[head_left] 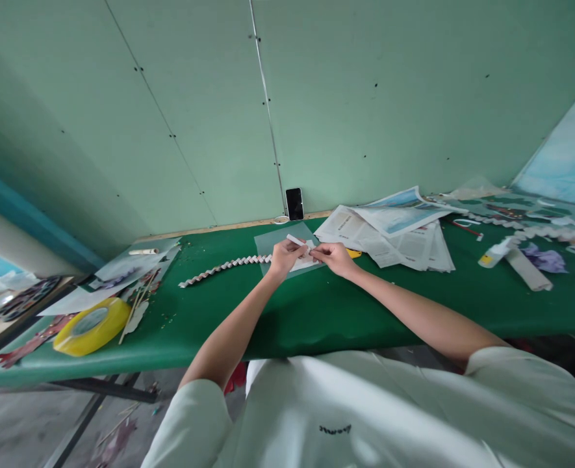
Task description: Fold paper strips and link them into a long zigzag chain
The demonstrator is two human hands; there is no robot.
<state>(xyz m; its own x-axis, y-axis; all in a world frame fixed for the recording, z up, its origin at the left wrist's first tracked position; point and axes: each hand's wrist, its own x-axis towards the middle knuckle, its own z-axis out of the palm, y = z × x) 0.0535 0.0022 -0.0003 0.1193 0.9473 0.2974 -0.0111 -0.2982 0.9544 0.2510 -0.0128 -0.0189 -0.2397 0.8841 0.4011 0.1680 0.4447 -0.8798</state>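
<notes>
Both of my hands are close together over a translucent sheet (266,242) on the green table. My left hand (283,258) is closed on a small white paper strip (295,240), whose end sticks up past the fingers. The fingertips of my right hand (334,257) pinch at the same small pale piece from the other side. Exactly what sits between the right fingertips is too small to make out. A zigzag folded paper chain (229,265) runs left from beside my left hand. Something yellow (353,253) lies partly behind my right hand.
A phone (294,203) leans on the green wall. Newspapers (404,237) are piled right of my hands. Further right lie a glue bottle (494,253), a purple cloth (545,258) and more folded chain (555,234). A yellow tape roll (92,326) and thin sticks (136,305) lie at left.
</notes>
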